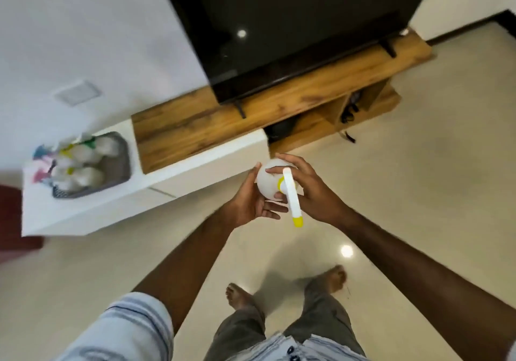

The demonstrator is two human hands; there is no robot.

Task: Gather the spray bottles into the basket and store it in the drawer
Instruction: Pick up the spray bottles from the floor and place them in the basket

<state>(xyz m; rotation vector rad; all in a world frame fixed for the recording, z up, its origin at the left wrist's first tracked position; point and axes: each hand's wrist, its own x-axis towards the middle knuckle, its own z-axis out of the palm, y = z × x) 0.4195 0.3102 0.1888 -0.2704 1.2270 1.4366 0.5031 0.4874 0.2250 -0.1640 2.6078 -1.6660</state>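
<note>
Both hands are on one white spray bottle (269,183) with a yellow collar and a long white nozzle tipped in yellow, held in mid air over the tiled floor (418,193), just in front of the white desk (195,165). The left hand (251,201) cups the bottle's round body from the side and below, fingers curled under it. The right hand (310,190) wraps it from the other side, fingers curled over the top by the neck.

The grey basket (118,162) sits well off to the left on the desk, already packed with other spray bottles (81,162) with coloured tops, all pretty blurry. Behind the desk there's a wooden TV stand (279,101) with a big dark TV (293,25) on it. Bare feet (240,295) show below on the floor.
</note>
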